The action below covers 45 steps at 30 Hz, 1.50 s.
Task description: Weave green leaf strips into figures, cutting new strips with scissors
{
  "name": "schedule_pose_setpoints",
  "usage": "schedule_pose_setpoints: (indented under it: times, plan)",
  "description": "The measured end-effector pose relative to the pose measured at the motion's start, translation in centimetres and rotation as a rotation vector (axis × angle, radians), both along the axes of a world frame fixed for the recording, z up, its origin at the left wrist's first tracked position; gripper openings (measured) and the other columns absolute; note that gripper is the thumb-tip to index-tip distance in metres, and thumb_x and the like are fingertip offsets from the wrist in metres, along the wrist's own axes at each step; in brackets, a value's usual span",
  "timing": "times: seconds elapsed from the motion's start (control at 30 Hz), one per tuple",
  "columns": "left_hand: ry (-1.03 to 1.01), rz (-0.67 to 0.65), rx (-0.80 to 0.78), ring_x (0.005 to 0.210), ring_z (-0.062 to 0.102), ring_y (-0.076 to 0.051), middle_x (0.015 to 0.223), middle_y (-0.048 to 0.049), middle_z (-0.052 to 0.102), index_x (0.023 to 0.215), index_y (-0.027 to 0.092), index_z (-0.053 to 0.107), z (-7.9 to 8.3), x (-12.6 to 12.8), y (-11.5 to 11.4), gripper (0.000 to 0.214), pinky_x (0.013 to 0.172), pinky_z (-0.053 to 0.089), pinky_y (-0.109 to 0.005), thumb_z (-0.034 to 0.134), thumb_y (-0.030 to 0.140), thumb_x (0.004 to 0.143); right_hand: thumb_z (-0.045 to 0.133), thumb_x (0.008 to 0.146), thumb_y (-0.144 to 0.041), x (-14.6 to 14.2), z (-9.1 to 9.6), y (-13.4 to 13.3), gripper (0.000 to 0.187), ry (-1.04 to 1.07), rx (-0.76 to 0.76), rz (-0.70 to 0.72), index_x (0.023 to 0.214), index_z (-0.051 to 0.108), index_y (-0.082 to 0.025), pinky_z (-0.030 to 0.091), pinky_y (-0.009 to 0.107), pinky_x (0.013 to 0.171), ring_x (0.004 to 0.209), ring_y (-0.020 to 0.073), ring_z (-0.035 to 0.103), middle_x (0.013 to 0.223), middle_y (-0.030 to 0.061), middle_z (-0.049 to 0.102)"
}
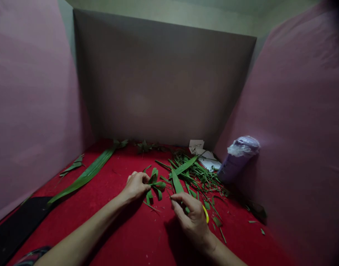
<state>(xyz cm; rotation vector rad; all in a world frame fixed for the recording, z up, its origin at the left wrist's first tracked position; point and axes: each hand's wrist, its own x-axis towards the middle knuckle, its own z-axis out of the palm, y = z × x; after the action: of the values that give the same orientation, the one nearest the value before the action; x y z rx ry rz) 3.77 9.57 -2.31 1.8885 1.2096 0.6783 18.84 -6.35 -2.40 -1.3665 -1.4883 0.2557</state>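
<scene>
My left hand [136, 186] is closed in a pinch on a small folded green leaf piece [155, 184] that rests on the red cloth [125, 236]. My right hand [190, 216] is just to its right, fingers curled, thumb and forefinger pinched at a thin leaf strip [177, 186] that points away from me. A yellow object [205, 214], partly hidden, shows beside the right hand's knuckles; I cannot tell whether the hand holds it.
A long green leaf [88, 173] lies at the left. A heap of cut leaf strips [198, 175] sits right of centre, with white paper [206, 159] behind. A purple plastic-capped cylinder [237, 159] leans at the right. A dark flat object [17, 225] is at the near left. Grey and pink panels enclose the space.
</scene>
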Motion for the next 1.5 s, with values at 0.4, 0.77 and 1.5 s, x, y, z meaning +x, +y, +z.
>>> schedule_pose_setpoints:
  times: [0.4,0.77,1.5]
  plan:
    - [-0.399,-0.242,-0.422,0.052,0.057,-0.014,0.059,-0.0028,0.063,0.066,0.014,0.061,3.3,-0.8,-4.2,0.019,0.054,0.043,-0.024,0.073,0.026,0.056,0.062,0.074,-0.032,2.1,1.1,1.2,0.018,0.823,-0.222,0.014,0.080,0.052,-0.018,0.020,0.016,0.039,0.043,0.0053,0.028,0.058,-0.0062,0.043]
    - [-0.520,-0.307,-0.652,0.046,0.054,-0.012,0.057,-0.0024,0.062,0.067,0.015,0.062,1.4,-0.4,-7.5,0.016,0.046,0.039,-0.022,0.073,0.019,0.056,0.068,0.070,-0.041,1.7,1.5,0.5,0.028,0.684,-0.460,0.341,0.072,0.061,-0.014,0.032,0.019,0.049,0.051,0.0073,0.040,0.063,-0.0018,0.052]
    - [-0.307,-0.269,-0.494,0.039,0.044,-0.007,0.045,0.0038,0.051,0.058,0.013,0.054,3.1,-0.2,-8.6,0.026,0.042,0.031,-0.019,0.069,0.035,0.057,0.068,0.065,-0.041,1.1,1.0,0.4,0.032,0.513,-0.491,0.285,0.062,0.049,-0.016,0.028,0.019,0.045,0.048,0.0069,0.035,0.054,-0.0049,0.043]
